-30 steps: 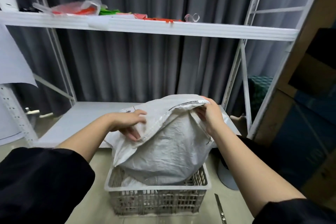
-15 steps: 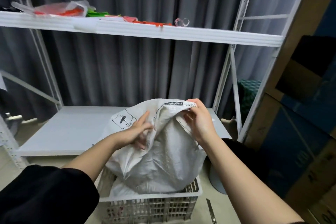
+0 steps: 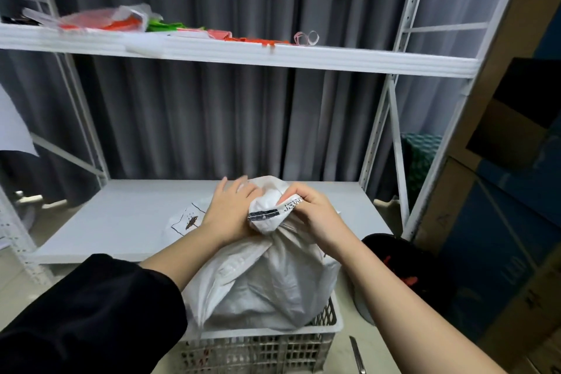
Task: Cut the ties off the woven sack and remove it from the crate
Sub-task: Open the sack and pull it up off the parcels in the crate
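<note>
A white metal shelving rack [image 3: 273, 58] is seen against a grey pleated curtain [image 3: 212, 118], with cardboard boxes [image 3: 516, 191] stacked at the right. On the floor in front of the rack, a pale plastic lattice crate [image 3: 261, 349] is filled by a white woven sack [image 3: 267, 282], whose bulging body is seated inside the crate while its crinkled, faintly glossy neck is gathered above the rim. The bunched mouth, printed with a dark stripe, is pinched by the right hand [image 3: 318, 215], fingers curled round it. The left hand [image 3: 227, 212] is pressed against the neck from the other side, fingers extended; whether any fabric is held beneath it cannot be told. No ties are visible. A slim metal blade [image 3: 356, 354] is left on the floor just beside the crate.

The lift appears to be in hand. It is judged best done with the slack twisted into 1 firm neck, both hands closed low on it, and the load drawn straight up, so that the slippery weave is not snagged on the lattice.
</note>
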Demonstrator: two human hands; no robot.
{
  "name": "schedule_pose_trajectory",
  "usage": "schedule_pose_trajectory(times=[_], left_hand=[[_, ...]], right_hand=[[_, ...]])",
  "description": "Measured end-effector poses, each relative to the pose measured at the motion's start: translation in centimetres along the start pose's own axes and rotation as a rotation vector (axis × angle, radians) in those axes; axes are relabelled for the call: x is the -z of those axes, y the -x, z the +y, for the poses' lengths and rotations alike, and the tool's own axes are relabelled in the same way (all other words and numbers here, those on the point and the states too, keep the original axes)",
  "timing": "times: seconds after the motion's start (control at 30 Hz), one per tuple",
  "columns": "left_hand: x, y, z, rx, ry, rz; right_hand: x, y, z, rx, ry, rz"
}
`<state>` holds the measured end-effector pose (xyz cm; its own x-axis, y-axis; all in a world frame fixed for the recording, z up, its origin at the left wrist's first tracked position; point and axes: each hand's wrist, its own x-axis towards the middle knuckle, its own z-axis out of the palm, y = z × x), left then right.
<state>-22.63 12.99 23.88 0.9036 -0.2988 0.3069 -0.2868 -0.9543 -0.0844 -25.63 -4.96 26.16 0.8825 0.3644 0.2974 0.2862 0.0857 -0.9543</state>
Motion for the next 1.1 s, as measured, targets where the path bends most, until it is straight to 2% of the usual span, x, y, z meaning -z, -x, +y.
schedule_pose_trajectory(times=[0.07,0.13,0.2,0.23,0.3,0.33,0.47,0.53,0.63,0.67,0.73,0.77,0.83,0.9,0.97,1.1], left_hand=[[0.0,0.6,0.4,0.067,0.121,-0.003],[-0.1,1.1,0.5,0.115,0.109,0.024],[-0.1,1.3,0.5,0.162,0.125,0.071],[0.2,1.3,0.7,0.172,0.160,0.094],[0.6,1.2,0.9,0.098,0.149,0.147],[0.8,1.1,1.0,0.020,0.114,0.182],[2.1,0.4,0.9,-0.196,0.027,0.284],[3.1,0.1,1.1,-0.259,0.021,0.321],[3.6,-0.5,1.1,-0.311,0.029,0.356],[3.7,-0.5,0.9,-0.292,0.105,0.297],[4.5,-0.2,-0.1,-0.197,0.431,0.043],[5.0,0.2,-1.1,-0.133,0.514,-0.084],[5.5,1.1,-3.3,-0.024,0.314,-0.278],[4.8,2.1,-4.9,0.051,0.095,-0.353],[3.5,2.9,-5.0,0.077,0.008,-0.290],[2.9,2.4,-3.6,0.191,-0.119,0.070]], right_hand=[[0.6,0.3,-0.5,-0.014,0.046,-0.110],[1.4,0.6,-1.4,-0.056,0.159,-0.183],[2.0,0.6,-1.8,-0.128,0.285,-0.112],[2.2,0.5,-1.8,-0.111,0.402,-0.021],[2.5,0.1,-1.1,-0.099,0.683,0.151],[2.8,0.0,-0.7,-0.142,0.824,0.164],[3.2,-0.3,0.8,-0.191,1.287,0.009],[2.7,-0.7,1.6,-0.120,1.391,0.036],[2.3,-1.5,2.4,-0.019,1.381,0.164],[2.2,-1.6,2.4,0.015,1.358,0.198],[2.1,-1.4,2.3,0.120,1.299,0.259],[2.1,-1.3,2.1,0.190,1.273,0.288],[1.9,-1.2,1.4,0.329,1.259,0.380],[1.8,-1.6,0.6,0.392,1.252,0.491],[1.7,-2.3,-0.2,0.425,1.223,0.557],[1.5,-2.7,-1.8,0.538,1.106,0.514]])
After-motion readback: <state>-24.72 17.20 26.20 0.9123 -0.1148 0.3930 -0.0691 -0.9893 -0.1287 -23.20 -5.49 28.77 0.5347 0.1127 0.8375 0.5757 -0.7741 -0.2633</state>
